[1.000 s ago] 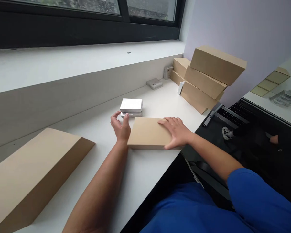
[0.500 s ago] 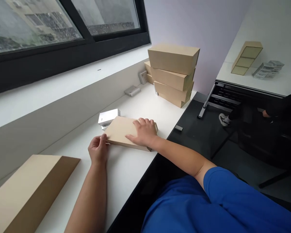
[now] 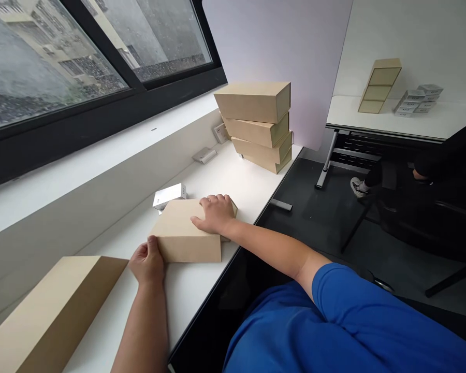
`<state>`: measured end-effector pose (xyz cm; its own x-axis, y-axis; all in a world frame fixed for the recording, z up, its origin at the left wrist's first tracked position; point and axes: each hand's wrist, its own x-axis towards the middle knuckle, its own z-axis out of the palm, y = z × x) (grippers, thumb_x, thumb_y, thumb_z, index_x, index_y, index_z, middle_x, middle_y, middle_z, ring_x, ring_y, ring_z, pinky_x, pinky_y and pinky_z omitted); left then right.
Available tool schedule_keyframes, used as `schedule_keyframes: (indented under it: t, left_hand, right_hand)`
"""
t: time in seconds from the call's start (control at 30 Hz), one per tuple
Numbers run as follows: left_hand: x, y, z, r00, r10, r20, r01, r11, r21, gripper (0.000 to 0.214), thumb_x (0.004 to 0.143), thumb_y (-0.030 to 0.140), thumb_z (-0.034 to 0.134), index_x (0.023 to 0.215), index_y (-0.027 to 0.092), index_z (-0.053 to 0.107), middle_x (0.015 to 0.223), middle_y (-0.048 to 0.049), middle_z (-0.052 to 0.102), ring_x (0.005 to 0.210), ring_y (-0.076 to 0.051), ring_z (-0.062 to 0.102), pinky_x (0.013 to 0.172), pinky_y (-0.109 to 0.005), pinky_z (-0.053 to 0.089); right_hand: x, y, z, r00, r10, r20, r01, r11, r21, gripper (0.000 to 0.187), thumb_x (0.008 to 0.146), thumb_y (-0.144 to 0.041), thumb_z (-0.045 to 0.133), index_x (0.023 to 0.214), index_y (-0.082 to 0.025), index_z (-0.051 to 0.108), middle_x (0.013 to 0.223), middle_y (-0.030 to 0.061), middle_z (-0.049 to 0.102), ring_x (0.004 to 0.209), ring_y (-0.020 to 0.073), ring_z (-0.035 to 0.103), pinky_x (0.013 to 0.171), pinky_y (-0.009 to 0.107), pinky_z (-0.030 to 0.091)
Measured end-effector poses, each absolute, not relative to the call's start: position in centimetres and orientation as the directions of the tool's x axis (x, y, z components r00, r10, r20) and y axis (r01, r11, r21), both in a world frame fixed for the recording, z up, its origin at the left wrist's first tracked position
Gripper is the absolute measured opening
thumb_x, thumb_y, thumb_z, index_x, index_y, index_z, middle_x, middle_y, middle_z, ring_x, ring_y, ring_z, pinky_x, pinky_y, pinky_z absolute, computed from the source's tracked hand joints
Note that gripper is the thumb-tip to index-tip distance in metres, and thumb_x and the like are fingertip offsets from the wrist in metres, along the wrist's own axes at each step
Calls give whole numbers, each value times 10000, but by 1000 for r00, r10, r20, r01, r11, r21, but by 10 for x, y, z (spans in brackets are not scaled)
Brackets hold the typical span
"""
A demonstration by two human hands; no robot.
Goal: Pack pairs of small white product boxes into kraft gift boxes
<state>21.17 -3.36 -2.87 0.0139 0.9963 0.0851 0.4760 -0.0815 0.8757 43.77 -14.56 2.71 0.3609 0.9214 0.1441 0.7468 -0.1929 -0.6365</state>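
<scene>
A tan cardboard box [image 3: 190,248] lies on the white table in front of me, its near side panel facing me. My left hand [image 3: 147,259] is closed on the box's near left corner, thumb at the top edge and fingers curled beside it. Across the top, toward the right end, my right hand [image 3: 216,213] rests with its fingers spread. A small white box [image 3: 170,196] stands just behind the cardboard box, with something partly hidden under it.
Several tan boxes [image 3: 252,106] are stacked at the table's far end. A grey-white packet [image 3: 204,155] lies near the wall. Another tan box [image 3: 42,311] is at left. Beyond the table edge, a seated person's shoe [image 3: 359,187] shows near a second table [image 3: 336,111].
The cardboard box's near side panel shows much taller now, with both hands still on the box. The view has turned slightly, shifting the surroundings.
</scene>
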Motion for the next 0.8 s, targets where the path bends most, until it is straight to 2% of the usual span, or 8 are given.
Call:
schedule_keyframes:
  t: [0.13,0.23,0.37,0.5,0.57,0.67,0.73,0.8]
  left_hand:
    - [210,-27,-33,-57,998,26,326,-6,945,286,1039,411,713,1081,129,685,984,-29,679,811,-149,657,713,-288,596]
    - [208,-28,-30,-45,999,17,201,-7,980,337,1041,433,700,1204,139,673,1126,-79,705,948,-192,697,829,-366,634]
    - [201,-42,-12,55,997,50,51,-52,997,253,876,490,709,1012,278,735,1181,-31,772,1168,-321,715,1058,-566,620]
    - [195,-52,9,33,986,166,-67,-164,984,320,739,570,649,918,335,773,1150,9,811,1356,-401,648,1222,-624,522]
    - [194,-51,14,-16,974,225,-104,-226,969,430,768,615,584,977,295,780,1106,-41,807,1299,-404,669,1150,-623,557]
    - [192,-44,12,-189,904,383,-80,-403,912,785,850,795,304,1179,217,722,1172,-110,769,1113,-348,692,962,-534,593]
    - [189,-42,6,-266,830,490,6,-507,862,918,840,855,361,1382,159,617,1441,-156,674,1106,-297,673,968,-473,560]
    - [187,-46,2,-263,765,587,102,-583,806,1144,741,953,517,1518,113,495,1495,-196,646,1184,-308,660,1073,-475,515]
  right_hand:
    - [439,-148,23,397,889,228,655,-100,-749,374,1023,-522,635,1267,-242,664,1342,34,757,1351,241,614,1218,396,361]
    - [440,-149,20,423,865,269,594,-41,-804,281,1033,-469,648,1225,-265,673,1307,14,775,1357,212,632,1253,381,348]
    - [443,-143,14,400,860,317,521,71,-850,246,993,-458,719,1155,-274,696,1308,4,777,1362,209,643,1270,390,349]
    - [453,-127,1,330,878,348,368,220,-904,307,959,-512,739,1117,-249,719,1266,28,787,1303,218,675,1258,408,378]
    - [460,-115,-10,305,895,326,313,229,-922,414,1005,-600,621,1196,-240,689,1253,41,779,1230,198,702,1169,375,471]
    - [469,-92,-29,329,908,258,225,190,-956,738,1008,-821,346,1292,-195,615,1247,103,737,1178,220,700,1062,377,542]
    - [473,-75,-39,340,917,210,182,155,-971,976,925,-964,154,1296,-178,599,1253,137,708,1193,247,682,1069,405,542]
    - [476,-59,-45,297,941,164,147,124,-981,1160,822,-1036,-20,1301,-179,598,1217,150,711,1159,256,690,1035,417,560]
